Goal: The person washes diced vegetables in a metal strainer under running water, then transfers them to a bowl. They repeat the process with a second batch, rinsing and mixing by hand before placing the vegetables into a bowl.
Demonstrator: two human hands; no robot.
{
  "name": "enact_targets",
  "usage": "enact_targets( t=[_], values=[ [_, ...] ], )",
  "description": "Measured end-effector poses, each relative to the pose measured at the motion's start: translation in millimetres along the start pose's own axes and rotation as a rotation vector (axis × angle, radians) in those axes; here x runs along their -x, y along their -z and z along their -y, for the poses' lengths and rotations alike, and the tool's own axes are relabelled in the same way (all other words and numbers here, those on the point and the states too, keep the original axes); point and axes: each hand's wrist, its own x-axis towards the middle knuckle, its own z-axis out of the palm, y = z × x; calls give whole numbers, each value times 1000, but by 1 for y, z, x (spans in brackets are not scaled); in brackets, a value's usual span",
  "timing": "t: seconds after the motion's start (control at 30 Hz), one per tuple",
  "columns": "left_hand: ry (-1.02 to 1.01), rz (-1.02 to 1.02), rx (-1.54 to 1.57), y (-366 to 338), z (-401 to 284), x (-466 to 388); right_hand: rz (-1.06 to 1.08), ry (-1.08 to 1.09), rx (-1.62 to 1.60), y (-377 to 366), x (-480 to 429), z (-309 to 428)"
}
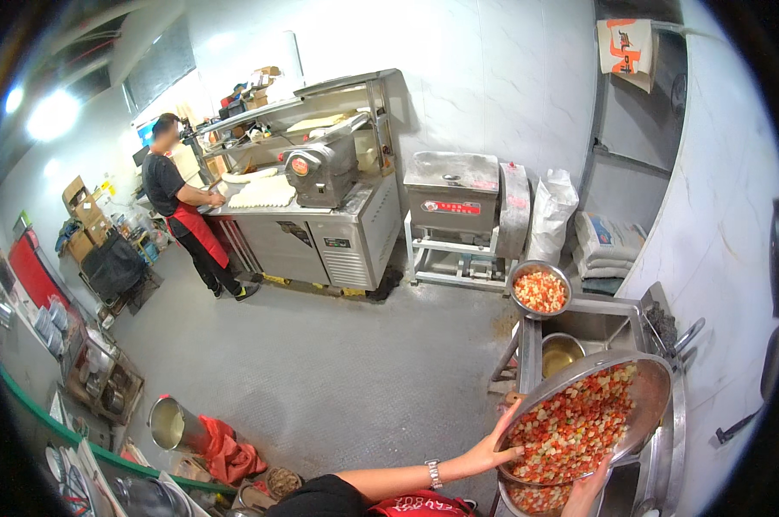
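Tilted on its side, a large stainless steel bowl [651, 394] holds a diced mix [573, 423] of red and pale pieces. My left hand [502, 443] grips its left rim, thumb over the inside near the food. At the lower rim, my right hand [593, 488] holds the bowl from the near side. Beneath it, more of the same diced mix [538, 499] shows in a vessel that is partly hidden. A smaller steel bowl [513, 287] with similar diced pieces stands at the far end of the sink. The tilted bowl hides part of the sink.
A steel sink [596, 307] contains a metal basin [560, 354]. Beyond stand a dough mixer [451, 200] and stacked sacks [609, 242]. A co-worker [169, 174] in a red apron stands at a steel work counter [273, 242]. A metal bucket [176, 426] is at lower left.
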Motion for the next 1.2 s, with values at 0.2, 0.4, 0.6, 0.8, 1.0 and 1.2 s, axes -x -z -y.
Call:
enact_targets(
  t=[0.2,0.4,0.6,0.8,1.0,1.2],
  values=[
    [366,54,-25,-6,13,12,-168,-45,-120,-13,18,-4],
    [474,27,-47,10,32,3,-270,-24,-185,-31,11,-7],
    [394,-153,103,2,37,10,-82,-182,-231,-25,13,-4],
    [502,-313,305,-9,30,7,-72,-208,336,-6,24,44],
    [422,-374,221,-8,42,5,2,719,1199,-63,52,90],
    [469,-380,213,-5,33,2,284,1114,1605,-145,-34,111]
  ],
)
